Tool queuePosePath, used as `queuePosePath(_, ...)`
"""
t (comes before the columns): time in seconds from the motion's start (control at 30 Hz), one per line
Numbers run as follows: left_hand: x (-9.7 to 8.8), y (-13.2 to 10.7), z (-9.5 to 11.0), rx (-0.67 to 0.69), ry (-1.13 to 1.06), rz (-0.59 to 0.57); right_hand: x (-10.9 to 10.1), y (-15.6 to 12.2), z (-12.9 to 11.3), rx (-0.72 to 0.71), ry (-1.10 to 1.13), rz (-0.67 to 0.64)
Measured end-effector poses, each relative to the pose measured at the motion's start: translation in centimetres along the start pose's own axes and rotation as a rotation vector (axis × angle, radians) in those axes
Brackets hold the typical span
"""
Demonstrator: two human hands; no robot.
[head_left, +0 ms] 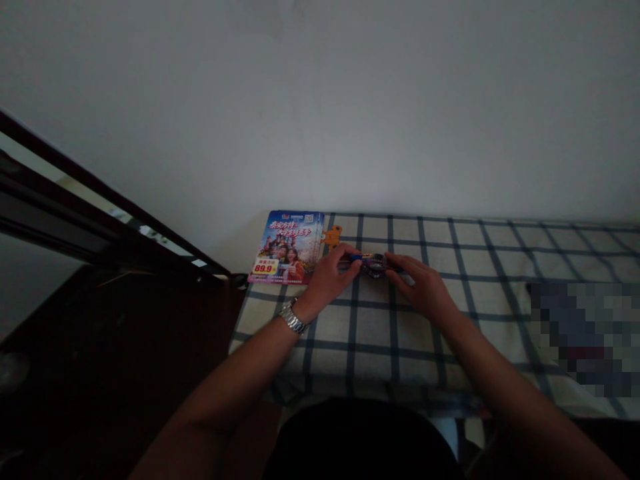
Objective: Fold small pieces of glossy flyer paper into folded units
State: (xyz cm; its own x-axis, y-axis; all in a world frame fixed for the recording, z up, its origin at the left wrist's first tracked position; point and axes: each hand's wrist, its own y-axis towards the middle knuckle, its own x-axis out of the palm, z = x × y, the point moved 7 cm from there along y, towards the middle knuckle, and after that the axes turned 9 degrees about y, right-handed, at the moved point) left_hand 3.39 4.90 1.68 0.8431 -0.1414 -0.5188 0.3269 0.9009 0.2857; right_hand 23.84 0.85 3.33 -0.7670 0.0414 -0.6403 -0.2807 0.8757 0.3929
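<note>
Both my hands meet over a small dark object (374,264) with blue and purple parts, lying on the checked cloth (370,327). My left hand (327,277), with a metal watch (292,317) on its wrist, pinches the object's left end. My right hand (420,287) closes its fingers on the right end. What the object is I cannot make out in the dim light.
A colourful printed leaflet (287,247) lies at the cloth's far left corner, with a small orange figure (332,236) beside it. A white wall (320,100) rises behind. Dark wooden furniture (100,233) stands at the left. A blurred patch (583,333) covers the right.
</note>
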Motion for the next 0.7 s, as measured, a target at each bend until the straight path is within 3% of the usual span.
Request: queuePosePath(0.7, 0.2, 0.2, -0.1, -0.022, 0.005, -0.038, 0.6, 0.2, 1.4, 0.054, 0.079, -0.046)
